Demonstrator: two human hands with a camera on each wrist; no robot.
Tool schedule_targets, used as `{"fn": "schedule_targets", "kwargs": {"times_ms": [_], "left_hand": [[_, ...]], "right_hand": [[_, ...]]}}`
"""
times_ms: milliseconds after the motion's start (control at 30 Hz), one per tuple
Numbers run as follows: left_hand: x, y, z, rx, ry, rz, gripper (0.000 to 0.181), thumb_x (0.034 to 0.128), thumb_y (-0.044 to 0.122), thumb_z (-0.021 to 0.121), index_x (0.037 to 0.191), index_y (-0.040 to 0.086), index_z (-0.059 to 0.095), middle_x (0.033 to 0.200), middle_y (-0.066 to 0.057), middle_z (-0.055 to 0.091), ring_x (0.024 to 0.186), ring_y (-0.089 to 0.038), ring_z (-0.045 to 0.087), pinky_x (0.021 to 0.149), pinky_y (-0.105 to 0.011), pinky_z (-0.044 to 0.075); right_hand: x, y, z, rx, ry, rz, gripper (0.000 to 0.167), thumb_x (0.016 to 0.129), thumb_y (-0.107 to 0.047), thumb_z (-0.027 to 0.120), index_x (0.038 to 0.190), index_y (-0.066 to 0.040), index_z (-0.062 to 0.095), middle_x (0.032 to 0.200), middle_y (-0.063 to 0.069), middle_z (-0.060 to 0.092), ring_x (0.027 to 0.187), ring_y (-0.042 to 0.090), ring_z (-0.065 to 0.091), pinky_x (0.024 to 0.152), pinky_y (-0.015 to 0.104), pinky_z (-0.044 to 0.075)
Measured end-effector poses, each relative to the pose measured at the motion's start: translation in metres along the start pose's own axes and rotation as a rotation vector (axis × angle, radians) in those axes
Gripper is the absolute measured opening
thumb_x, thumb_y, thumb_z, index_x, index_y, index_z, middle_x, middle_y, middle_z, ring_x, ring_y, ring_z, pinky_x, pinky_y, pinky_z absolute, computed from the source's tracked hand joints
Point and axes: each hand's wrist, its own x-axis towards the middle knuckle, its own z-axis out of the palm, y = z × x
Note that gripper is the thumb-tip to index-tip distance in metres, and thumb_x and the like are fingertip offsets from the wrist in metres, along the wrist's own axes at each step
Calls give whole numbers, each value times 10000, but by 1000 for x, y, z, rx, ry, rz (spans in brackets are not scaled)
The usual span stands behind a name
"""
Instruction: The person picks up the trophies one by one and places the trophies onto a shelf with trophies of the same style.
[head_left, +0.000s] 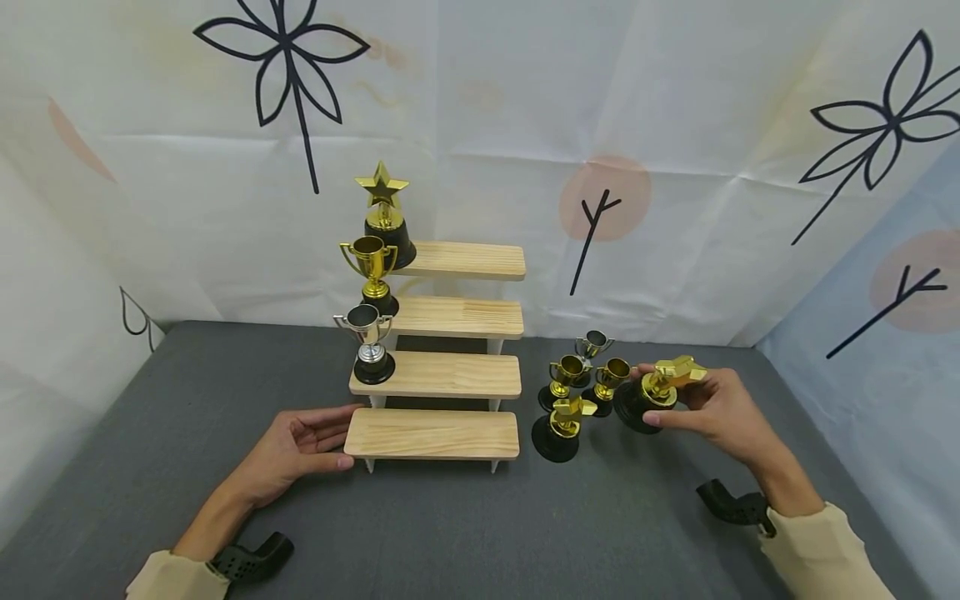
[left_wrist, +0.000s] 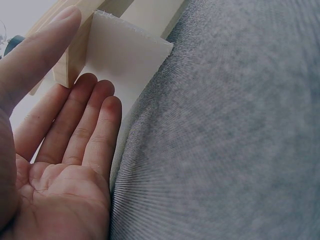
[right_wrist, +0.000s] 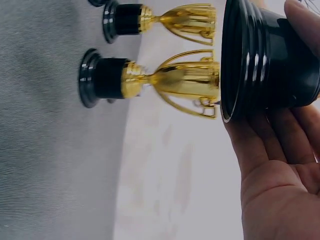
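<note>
Right hand [head_left: 723, 408] grips a gold star trophy [head_left: 658, 387] by its black base, fingers one side, thumb the other; trophy is off the counter [head_left: 450, 533], tilted, just right of a small group. Group standing on counter: silver cup [head_left: 592, 342], two gold cups [head_left: 564, 371], second star trophy [head_left: 562, 429] in front. Left hand [head_left: 300, 446] has fingers extended, thumb apart, at left end of the wooden stand's [head_left: 431, 433] lowest step; firm contact unclear. Left ends of upper steps, going up: silver trophy [head_left: 369, 329], gold trophy [head_left: 372, 262], tall star [head_left: 386, 221].
</note>
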Motion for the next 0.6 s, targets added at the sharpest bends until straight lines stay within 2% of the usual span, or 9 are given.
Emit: {"fn": "schedule_targets", "kwargs": {"times_ms": [367,600], "left_hand": [[-2,-1,0,-14,-9,12,686,843,-145,730,1407,-261,358,1394,-71,604,1223,-153,620,1001,-327,540],[-2,0,0,4,-1,9,686,839,-142,736,1407,-256,369,1409,-142,582,1222,-146,621,1004,-322,537]], "right_hand": [[12,-24,-4,-33,15,4,469,808,109,799,1254,66,659,1284,194,666,1244,138,603,995,179,514],[21,-39,-5,-51,22,-4,461,811,104,800,1250,61,665,1271,153,683,1231,153,612,967,177,527]]}}
